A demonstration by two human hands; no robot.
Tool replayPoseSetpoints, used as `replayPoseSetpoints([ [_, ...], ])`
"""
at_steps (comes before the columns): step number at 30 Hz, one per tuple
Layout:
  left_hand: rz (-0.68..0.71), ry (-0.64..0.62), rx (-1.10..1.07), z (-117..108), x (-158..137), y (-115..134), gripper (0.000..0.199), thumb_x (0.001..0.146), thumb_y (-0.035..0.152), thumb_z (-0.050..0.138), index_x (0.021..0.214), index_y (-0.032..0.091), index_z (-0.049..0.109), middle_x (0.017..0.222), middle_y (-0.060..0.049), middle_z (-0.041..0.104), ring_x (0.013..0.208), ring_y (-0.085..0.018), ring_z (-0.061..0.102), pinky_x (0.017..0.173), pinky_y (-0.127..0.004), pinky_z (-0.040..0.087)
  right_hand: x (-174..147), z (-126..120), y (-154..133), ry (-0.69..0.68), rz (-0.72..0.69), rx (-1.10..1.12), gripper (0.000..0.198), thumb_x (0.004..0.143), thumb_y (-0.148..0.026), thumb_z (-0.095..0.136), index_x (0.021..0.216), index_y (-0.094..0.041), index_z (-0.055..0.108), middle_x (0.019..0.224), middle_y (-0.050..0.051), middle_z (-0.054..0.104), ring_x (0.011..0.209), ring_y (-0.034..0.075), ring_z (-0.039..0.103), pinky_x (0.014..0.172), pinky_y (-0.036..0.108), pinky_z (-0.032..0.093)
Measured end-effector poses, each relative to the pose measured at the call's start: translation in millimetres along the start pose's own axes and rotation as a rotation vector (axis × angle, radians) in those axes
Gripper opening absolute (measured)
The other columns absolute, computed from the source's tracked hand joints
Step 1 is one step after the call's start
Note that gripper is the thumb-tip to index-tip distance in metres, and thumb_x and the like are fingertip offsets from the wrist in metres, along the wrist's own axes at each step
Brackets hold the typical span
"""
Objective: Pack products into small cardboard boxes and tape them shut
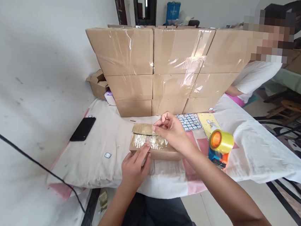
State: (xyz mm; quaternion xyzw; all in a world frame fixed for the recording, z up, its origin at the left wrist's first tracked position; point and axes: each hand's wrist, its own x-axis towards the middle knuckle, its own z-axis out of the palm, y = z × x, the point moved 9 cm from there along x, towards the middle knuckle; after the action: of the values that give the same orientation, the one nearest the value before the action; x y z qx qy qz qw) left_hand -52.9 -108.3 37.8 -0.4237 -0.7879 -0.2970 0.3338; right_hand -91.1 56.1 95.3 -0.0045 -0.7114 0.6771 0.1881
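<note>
Box [153, 143], a small flat cardboard one, lies on the white cloth [103, 158] just in front of the person, its top shiny with clear tape. The right hand [171, 129] hovers over its far top edge with thumb and forefinger pressed together in a pinch; they seem to hold something thin, perhaps a tape end or a label, but it is too small to tell. The left hand [134, 166] rests at the near edge, fingers together and laid flat on the top, pressing the box down. Judging by its size and the way one hand steadies it, the box looks light and fairly stiff, though the thin card would likely dent under a hard squeeze; the taped top looks slick, so the bare cardboard sides and corners seem the better places to grip, with fingers spread along the long edges. Just right of the box stands a tape gun [220, 148] with a yellow roll, near the right wrist. Behind the box lie a sheet of small labels [189, 122] and a yellow card [208, 123]. Beyond them rises a stack [165, 64] of taped cartons. A black phone [83, 128] lies well to the left on the cloth. Another person in a white shirt [255, 75] sits past the stack on the right.
</note>
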Motion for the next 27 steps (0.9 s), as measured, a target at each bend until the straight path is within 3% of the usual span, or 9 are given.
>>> replayPoseSetpoints([
  [4,-0.024,0.249,-0.033,-22.5,-10.1,-0.8,0.045,0.084,0.006,0.066,0.126,0.018,0.055,0.117,-0.017,0.075,0.062,-0.011,0.069,0.06,-0.027,0.05,0.8,1.2,20.0,0.026,0.017,-0.164,0.031,0.072,-0.021,0.065,0.082,-0.025,0.036,0.076,-0.003,0.069,0.063,0.013,0.053,0.062,0.026,0.039],
  [6,-0.044,0.277,-0.038,-25.4,-11.2,-2.6,0.048,0.082,0.007,0.068,0.127,0.018,0.054,0.123,-0.019,0.073,0.054,-0.009,0.063,0.058,-0.026,0.051,1.7,1.4,26.8,0.036,-0.004,-0.257,0.028,0.073,-0.019,0.063,0.081,-0.025,0.036,0.074,-0.004,0.068,0.061,0.013,0.05,0.061,0.026,0.038],
  [8,-0.064,0.136,-0.017,-13.1,-5.9,-4.4,0.049,0.085,0.012,0.066,0.131,0.018,0.054,0.127,-0.018,0.071,0.058,-0.011,0.066,0.06,-0.026,0.053,2.3,1.1,29.8,0.045,-0.026,-0.347,0.027,0.074,-0.018,0.061,0.082,-0.025,0.037,0.074,-0.004,0.066,0.062,0.014,0.052,0.061,0.026,0.038],
  [11,-0.084,-0.035,0.009,3.7,0.0,-6.8,0.048,0.09,0.017,0.061,0.137,0.02,0.052,0.127,-0.013,0.072,0.082,-0.016,0.075,0.068,-0.026,0.056,3.1,2.6,29.5,0.04,-0.046,-0.477,0.025,0.076,-0.014,0.059,0.083,-0.025,0.038,0.074,-0.004,0.063,0.065,0.015,0.056,0.062,0.026,0.039],
  [16,-0.075,-0.004,-0.012,4.4,-2.5,-6.0,0.047,0.089,0.013,0.062,0.135,0.018,0.054,0.127,-0.012,0.072,0.109,-0.019,0.072,0.078,-0.026,0.057,4.7,12.2,22.1,-0.003,-0.094,-0.742,0.027,0.08,-0.005,0.055,0.086,-0.025,0.038,0.079,-0.001,0.06,0.079,0.019,0.06,0.068,0.028,0.04],
  [22,-0.096,-0.003,-0.018,6.4,-6.9,-3.6,0.046,0.09,0.015,0.061,0.135,0.02,0.055,0.13,-0.011,0.071,0.103,-0.019,0.074,0.076,-0.028,0.058,13.8,9.3,4.1,0.046,-0.096,-1.208,0.034,0.08,-0.019,0.073,0.1,-0.021,0.046,0.094,0.012,0.067,0.096,0.033,0.059,0.077,0.038,0.041],
  [25,-0.115,0.003,-0.001,2.9,-1.4,-1.0,0.043,0.089,0.016,0.063,0.132,0.02,0.058,0.129,-0.01,0.071,0.098,-0.019,0.075,0.072,-0.026,0.058,21.0,-4.1,-5.5,0.084,-0.134,-1.338,0.037,0.079,-0.026,0.076,0.104,-0.019,0.049,0.094,0.014,0.068,0.098,0.035,0.059,0.082,0.041,0.041],
  [27,-0.116,-0.001,-0.012,-1.6,5.0,0.7,0.044,0.089,0.016,0.063,0.132,0.02,0.058,0.13,-0.01,0.071,0.1,-0.019,0.075,0.074,-0.025,0.058,27.3,-31.5,-6.8,0.137,-0.109,-1.322,0.033,0.081,-0.029,0.073,0.104,-0.019,0.051,0.091,0.011,0.069,0.091,0.031,0.061,0.079,0.038,0.041],
])
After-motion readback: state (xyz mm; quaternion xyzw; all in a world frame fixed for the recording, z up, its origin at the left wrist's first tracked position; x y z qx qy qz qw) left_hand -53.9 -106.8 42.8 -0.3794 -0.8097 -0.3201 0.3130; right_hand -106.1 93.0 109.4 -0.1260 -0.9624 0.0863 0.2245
